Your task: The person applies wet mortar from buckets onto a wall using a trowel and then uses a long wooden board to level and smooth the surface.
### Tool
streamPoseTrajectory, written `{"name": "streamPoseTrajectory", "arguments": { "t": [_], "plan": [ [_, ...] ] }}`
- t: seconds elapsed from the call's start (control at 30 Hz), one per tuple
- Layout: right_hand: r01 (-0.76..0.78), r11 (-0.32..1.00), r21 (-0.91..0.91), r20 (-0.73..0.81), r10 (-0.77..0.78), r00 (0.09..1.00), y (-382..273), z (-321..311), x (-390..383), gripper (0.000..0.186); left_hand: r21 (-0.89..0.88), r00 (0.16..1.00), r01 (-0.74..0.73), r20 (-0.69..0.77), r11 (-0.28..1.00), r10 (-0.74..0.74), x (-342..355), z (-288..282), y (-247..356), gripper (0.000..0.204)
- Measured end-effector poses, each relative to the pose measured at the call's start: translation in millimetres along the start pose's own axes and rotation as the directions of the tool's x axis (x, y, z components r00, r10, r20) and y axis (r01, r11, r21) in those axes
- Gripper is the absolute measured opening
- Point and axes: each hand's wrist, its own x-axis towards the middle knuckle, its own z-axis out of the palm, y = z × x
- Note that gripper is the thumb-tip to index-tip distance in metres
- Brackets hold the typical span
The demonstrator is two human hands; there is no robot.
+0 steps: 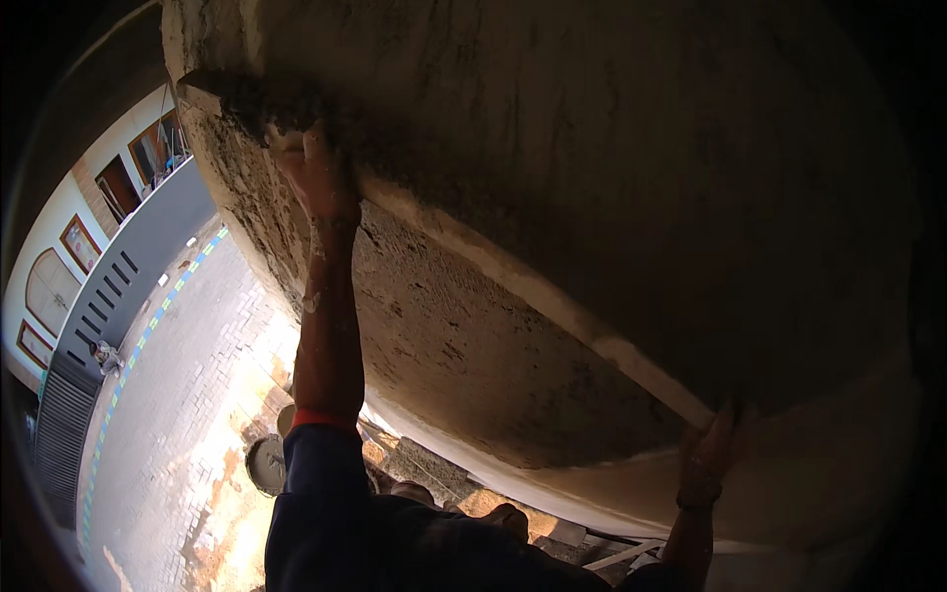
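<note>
While a rough plastered surface (750, 197) spreads overhead, a long bar (538, 294) lies slantwise against it. Below stands a round bucket (264, 464). The left hand (321, 178) has its grip closed on the bar's upper part; the right hand (708, 454) meets its lower end, too dark to tell how closed.

From here I see the long bar (513, 274) blocking the way between the left hand (321, 183) and right hand (710, 456), with the plastered surface (454, 345) walling off passage overhead. Between the forearms (330, 335) there's free air; leftward, more above the paving (168, 365).
</note>
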Motion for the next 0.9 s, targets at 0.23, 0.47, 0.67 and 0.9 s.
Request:
{"name": "streamPoseTrajectory", "arguments": {
  "t": [0.23,0.47,0.67,0.9],
  "plan": [
    [0.024,0.994,-0.104,0.101,-0.013,0.995,35,0,-11,0.054,-0.138,0.852,0.522,0.053,0.842,-0.520,-43,-4,61,0.032],
    [0.084,0.964,-0.251,0.045,-0.075,0.996,120,14,-81,0.054,-0.107,0.829,0.546,0.213,0.831,-0.517,-163,-12,77,0.046],
    [-0.120,0.971,-0.206,0.070,0.137,0.988,108,9,-32,0.057,-0.111,0.889,0.457,0.026,0.883,-0.457,-58,13,94,0.050],
    [0.062,0.929,-0.365,-0.009,-0.070,0.997,68,-21,17,0.054,-0.144,0.858,0.506,-0.012,0.850,-0.513,-28,10,108,0.057]
  ]
}}
